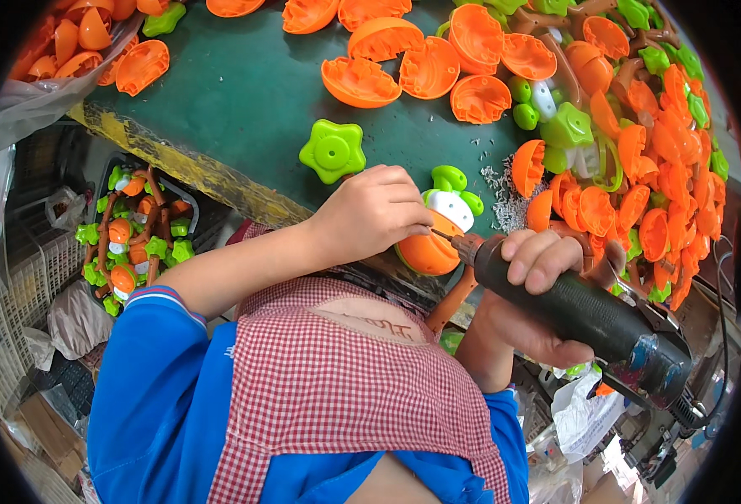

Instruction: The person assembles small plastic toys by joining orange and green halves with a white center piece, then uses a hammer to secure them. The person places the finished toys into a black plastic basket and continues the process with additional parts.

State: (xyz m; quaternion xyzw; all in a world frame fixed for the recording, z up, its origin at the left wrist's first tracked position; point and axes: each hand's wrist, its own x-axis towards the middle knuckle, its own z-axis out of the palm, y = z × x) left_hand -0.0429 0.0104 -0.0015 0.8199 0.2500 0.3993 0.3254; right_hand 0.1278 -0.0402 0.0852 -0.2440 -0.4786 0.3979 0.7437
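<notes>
Black screwdriver (585, 315) in curled right fingers (549, 262); left fingers (406, 213) bunched at orange toy (429, 255), hold unclear.

Black driver (589, 321), and the toy (431, 254) mid-frame is orange, white and lime. Apron (354, 386) down low's red-and-white gingham, sleeves (156, 370) blue. Surface (253, 101)'s dark green, edge (211, 174) patchy yellow.

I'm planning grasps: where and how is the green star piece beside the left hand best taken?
Probably by the rim of the green star piece, from above and its left: it lies flat, dips between its rounded points should give purchase, and the left hand sits close at its near right.
</notes>
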